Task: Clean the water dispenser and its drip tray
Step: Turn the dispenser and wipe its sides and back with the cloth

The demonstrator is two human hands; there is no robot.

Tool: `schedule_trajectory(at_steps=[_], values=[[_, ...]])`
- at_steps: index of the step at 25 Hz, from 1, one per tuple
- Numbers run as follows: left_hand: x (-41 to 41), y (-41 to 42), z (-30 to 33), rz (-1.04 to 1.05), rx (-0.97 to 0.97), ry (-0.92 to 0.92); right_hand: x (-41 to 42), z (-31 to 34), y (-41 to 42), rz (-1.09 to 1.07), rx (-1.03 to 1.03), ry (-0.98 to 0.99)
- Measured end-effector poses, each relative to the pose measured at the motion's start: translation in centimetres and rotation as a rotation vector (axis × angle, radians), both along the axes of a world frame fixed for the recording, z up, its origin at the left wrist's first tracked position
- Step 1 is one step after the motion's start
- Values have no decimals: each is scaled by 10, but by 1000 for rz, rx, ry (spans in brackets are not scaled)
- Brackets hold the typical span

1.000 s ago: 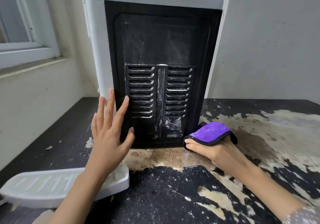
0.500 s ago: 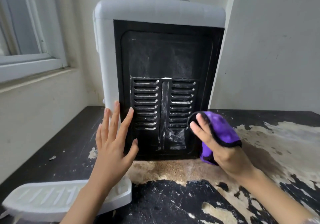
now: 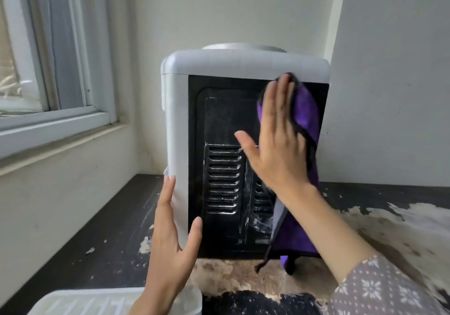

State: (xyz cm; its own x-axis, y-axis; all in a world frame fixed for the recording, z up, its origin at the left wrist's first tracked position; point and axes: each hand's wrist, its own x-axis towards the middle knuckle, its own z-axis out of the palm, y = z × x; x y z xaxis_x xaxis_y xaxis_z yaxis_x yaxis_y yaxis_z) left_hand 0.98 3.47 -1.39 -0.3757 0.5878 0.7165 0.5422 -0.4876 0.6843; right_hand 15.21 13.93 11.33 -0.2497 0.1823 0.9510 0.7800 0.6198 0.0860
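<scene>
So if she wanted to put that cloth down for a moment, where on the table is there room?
Bare tabletop lies right of the water dispenser, beyond the right hand pressing the purple cloth. A dark strip lies left, between dispenser and window wall. It is crowded near left: the left hand steadies the dispenser above the white drip tray.

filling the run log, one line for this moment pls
right hand presses purple cloth on dispenser back | left hand steadies corner

Water dispenser (image 3: 180,120), rear panel facing us.
Our right hand (image 3: 277,144) presses a purple cloth (image 3: 306,110) flat against its upper back; our left hand (image 3: 170,239) steadies the white side; drip tray (image 3: 80,302) beside.
</scene>
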Motion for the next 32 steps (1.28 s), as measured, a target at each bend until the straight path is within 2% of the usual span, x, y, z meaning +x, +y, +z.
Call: schedule_trajectory(at_steps=[7,10,12,14,15,18,22,27,32], values=[[-9,3,-4,-1,31,-74,-57,-8,-2,-24,161,-282],[-10,2,-4,19,10,-71,-43,-18,3,61,166,-632],[-9,1,-3,36,-20,-48,-24,-21,4,55,195,-533],[-6,1,-3,34,-55,-23,-2,-11,-4,144,-38,-228],[-5,1,-4,32,-66,-13,9,-7,-2,117,-95,-171],[-4,2,-3,26,-84,1,34,-16,9,-25,-25,-79],[-5,3,-4,19,-72,-36,27,-24,2,-38,-75,133],[-7,0,-2,3,-76,-108,-8,-7,-3,85,-7,-38],[-5,1,-3,22,-58,-68,-41,4,-6,158,8,-204]])
